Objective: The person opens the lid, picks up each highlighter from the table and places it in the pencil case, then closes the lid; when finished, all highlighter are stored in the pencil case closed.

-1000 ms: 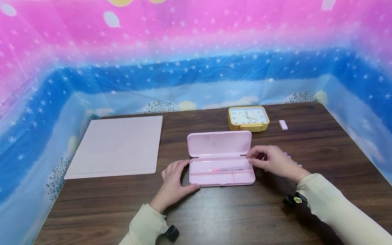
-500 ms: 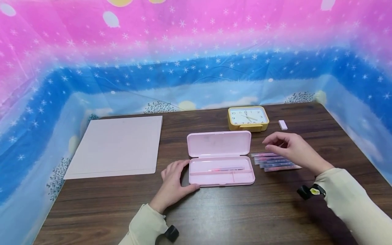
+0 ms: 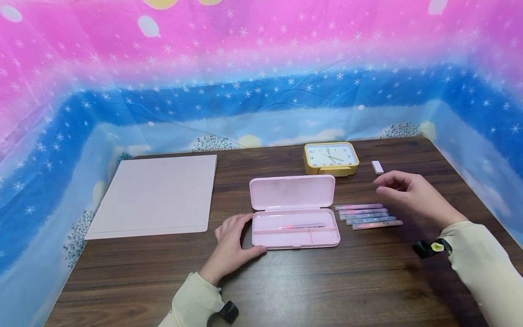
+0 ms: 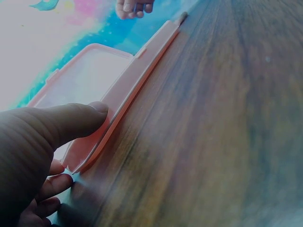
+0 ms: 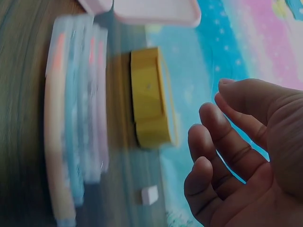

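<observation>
A pink pencil case [image 3: 282, 239] lies on the table with its lid [image 3: 292, 192] raised at the back. One pen [image 3: 302, 225] is in its long rear compartment. My left hand [image 3: 230, 244] holds the case's left end, the thumb [image 4: 80, 124] on the front edge and the other fingers round the side. My right hand [image 3: 421, 196] hovers right of the case, fingers loosely bent and holding nothing. Several capped pens [image 3: 369, 219] lie side by side between the case and that hand. Just beyond its fingertips is a small pale eraser [image 3: 377, 167].
Behind the raised lid stands a yellow alarm clock [image 3: 332, 159]. A flat pale pink board or folder [image 3: 155, 195] covers the table's left part. Patterned cloth [image 3: 261, 91] hangs behind the brown wooden table [image 3: 310, 290] and along both sides.
My right hand has drawn away from the case's right end, moving right past the row of pens and uncovering them. My left hand and the case have stayed put.
</observation>
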`<action>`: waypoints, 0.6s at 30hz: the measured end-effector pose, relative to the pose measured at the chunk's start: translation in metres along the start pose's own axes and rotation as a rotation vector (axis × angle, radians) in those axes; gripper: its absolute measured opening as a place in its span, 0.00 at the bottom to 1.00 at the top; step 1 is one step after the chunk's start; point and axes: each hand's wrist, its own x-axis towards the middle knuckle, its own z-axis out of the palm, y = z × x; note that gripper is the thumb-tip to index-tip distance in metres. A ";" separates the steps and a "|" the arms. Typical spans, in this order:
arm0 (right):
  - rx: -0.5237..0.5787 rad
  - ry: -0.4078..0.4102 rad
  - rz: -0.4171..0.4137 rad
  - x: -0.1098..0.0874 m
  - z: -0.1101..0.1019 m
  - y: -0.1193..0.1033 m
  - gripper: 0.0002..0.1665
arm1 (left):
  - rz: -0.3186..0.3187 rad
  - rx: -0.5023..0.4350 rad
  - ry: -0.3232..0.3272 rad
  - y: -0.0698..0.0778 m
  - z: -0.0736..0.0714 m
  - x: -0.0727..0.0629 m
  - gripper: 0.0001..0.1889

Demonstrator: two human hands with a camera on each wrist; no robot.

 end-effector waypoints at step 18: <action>-0.204 -0.083 0.017 0.020 -0.005 0.059 0.21 | 0.002 0.006 0.002 -0.002 0.001 0.001 0.43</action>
